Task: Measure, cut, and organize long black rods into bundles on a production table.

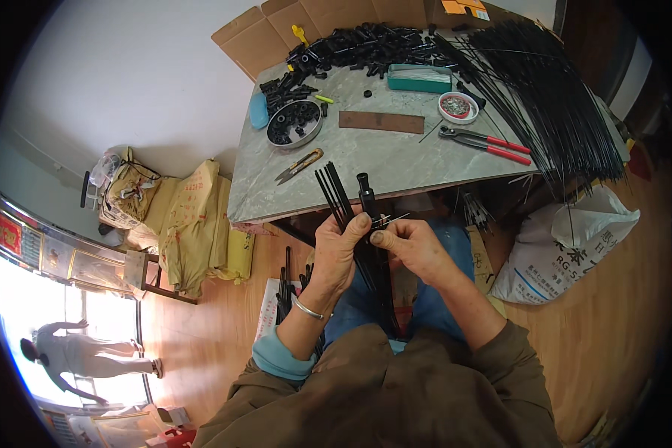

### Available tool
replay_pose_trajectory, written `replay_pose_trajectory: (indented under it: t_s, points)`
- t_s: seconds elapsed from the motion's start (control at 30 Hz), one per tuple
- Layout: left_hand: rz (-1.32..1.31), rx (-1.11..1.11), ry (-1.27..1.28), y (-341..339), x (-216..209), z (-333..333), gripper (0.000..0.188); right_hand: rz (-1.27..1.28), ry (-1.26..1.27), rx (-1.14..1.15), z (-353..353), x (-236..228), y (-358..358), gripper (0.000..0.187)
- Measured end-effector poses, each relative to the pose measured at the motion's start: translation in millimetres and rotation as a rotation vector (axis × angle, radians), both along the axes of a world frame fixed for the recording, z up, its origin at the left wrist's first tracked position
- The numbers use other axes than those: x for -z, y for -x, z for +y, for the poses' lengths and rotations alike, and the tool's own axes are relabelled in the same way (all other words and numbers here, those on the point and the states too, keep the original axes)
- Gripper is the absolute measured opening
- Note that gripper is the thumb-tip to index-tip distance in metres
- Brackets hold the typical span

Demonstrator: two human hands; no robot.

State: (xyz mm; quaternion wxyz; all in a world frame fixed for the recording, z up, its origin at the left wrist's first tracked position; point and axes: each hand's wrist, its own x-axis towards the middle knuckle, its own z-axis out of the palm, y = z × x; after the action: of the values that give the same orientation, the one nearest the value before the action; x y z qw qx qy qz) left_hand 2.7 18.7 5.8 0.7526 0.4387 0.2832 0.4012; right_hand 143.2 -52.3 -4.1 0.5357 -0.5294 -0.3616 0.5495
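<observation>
Over my lap, my left hand point(336, 254) is closed around a bundle of thin black rods point(331, 188), whose ends fan out above the fingers. A black tubular fitting point(364, 191) stands upright beside the rods, its lower part hidden by the thumbs. My right hand point(420, 254) meets the left one, thumb and fingers pinched together. Thin silvery pins point(397, 218) stick out at its fingertips. The rods' lower lengths hang down between my knees.
On the grey tabletop point(299, 198) lie thread snips point(300, 166), a brown strip point(381, 122), red-handled pincers point(485, 144), a round tin point(317, 133) of black parts, a dish of pins point(458, 118) and long black rods point(545, 97). A white sack point(534, 257) stands at right. Another person point(89, 355) is far left.
</observation>
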Motion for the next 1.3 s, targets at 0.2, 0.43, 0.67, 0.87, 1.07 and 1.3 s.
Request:
replay_pose_trajectory:
  t_s: [0.2,0.43,0.67,0.87,1.07,1.3]
  points:
    - [-0.005,0.044,-0.004,1,-2,-4,0.03,0.173,0.024,-0.004,0,11,0,0.035]
    - [0.128,0.101,-0.097,4,-7,-5,0.039,0.021,-0.015,0.137,-4,10,10,0.041]
    - [0.27,0.022,-0.291,9,-9,-15,0.04,0.099,0.023,0.087,-6,6,8,0.04]
    - [0.03,0.243,-0.054,15,-11,-3,0.041,0.162,-0.012,0.073,-6,10,16,0.03]
    - [-0.01,0.292,-0.011,18,-4,-1,0.043,0.258,-0.179,0.167,-5,-8,25,0.033]
    - [0.047,0.28,-0.105,10,-11,-8,0.042,0.438,-0.202,0.149,-3,-6,29,0.032]
